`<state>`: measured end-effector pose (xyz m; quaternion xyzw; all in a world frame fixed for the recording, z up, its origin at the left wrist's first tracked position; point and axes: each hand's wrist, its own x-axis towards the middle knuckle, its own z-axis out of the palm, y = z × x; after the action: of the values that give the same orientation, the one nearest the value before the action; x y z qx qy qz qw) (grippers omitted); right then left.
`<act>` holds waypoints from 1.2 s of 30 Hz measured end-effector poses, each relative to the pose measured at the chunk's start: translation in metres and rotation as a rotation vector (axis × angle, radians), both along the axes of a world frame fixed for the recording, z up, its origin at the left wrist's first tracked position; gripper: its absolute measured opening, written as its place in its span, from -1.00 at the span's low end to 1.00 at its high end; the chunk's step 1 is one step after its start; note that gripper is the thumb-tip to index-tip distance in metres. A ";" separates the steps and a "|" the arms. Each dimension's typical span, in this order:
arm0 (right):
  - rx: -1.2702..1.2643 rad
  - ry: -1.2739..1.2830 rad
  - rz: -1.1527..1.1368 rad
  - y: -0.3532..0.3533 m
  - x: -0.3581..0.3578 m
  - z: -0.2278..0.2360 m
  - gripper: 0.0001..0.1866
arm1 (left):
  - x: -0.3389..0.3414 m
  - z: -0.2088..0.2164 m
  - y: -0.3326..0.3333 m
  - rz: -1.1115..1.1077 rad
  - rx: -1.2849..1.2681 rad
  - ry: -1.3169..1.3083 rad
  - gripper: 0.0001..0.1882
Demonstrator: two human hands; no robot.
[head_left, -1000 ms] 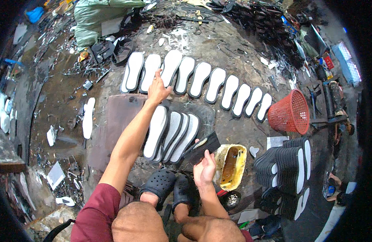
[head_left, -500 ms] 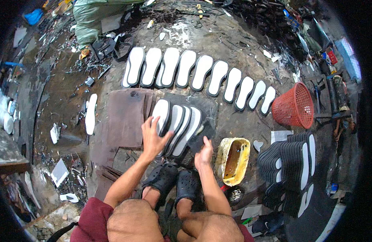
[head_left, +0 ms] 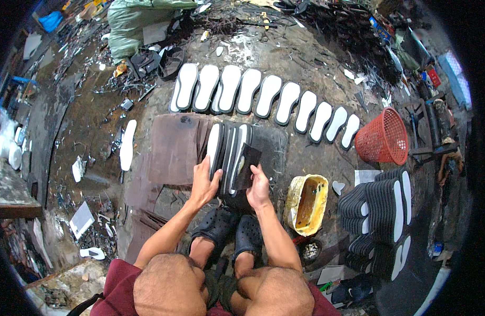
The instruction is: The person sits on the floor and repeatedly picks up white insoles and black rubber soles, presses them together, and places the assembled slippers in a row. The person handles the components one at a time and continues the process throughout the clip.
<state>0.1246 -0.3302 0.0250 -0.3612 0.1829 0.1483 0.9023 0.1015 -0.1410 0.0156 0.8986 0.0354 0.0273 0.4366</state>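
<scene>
Far beyond the left hand (head_left: 206,181), a green sack (head_left: 129,34), its top cut off by the frame and its contents hidden. Beyond both hands, a row of white-faced soles (head_left: 268,95); well to the right of the right hand (head_left: 258,187), dark-edged piles (head_left: 382,216), some overlapping. To the left of the left hand, brown sheets (head_left: 174,152). Beyond and to the right of the right hand, a red basket (head_left: 379,142) (its contents cannot be made out). Between the hands, the bundle (head_left: 214,145), soles set on edge: the left hand clasps its outermost sole, thumb on one side, fingers on the other. Just right of the right hand, a yellow-crusted tub (head_left: 292,197) with brown residue inside, of uncertain depth. The right hand pinches a dark flat piece (head_left: 246,176), which covers part of the bundle; the fingertips beneath it are hidden. Nearer the body than the right hand, beside its forearm, a dark dish (head_left: 319,257) holds small pale bits, too small to identify.
</scene>
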 end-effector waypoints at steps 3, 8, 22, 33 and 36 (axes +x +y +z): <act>-0.102 -0.117 0.102 -0.009 -0.011 0.057 -0.47 | -0.009 0.006 -0.005 -0.036 -0.167 0.088 -0.22; -0.289 -0.004 0.085 -0.016 0.002 0.033 -0.40 | 0.006 -0.009 -0.005 0.047 -0.302 0.174 -0.31; -0.021 0.053 -0.118 -0.057 0.005 -0.026 -0.69 | 0.014 -0.005 -0.030 0.290 -0.532 0.339 -0.25; -0.235 0.158 -0.466 -0.053 -0.036 -0.038 -0.53 | 0.035 -0.002 -0.064 0.060 -0.448 0.565 -0.04; -0.277 0.087 -0.482 -0.055 -0.042 -0.027 -0.58 | 0.044 -0.011 -0.071 0.057 -0.431 0.645 -0.01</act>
<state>0.0829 -0.3850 -0.0021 -0.4204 0.3204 -0.0818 0.8449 0.1457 -0.2115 0.0047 0.7473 0.2007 -0.2524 0.5810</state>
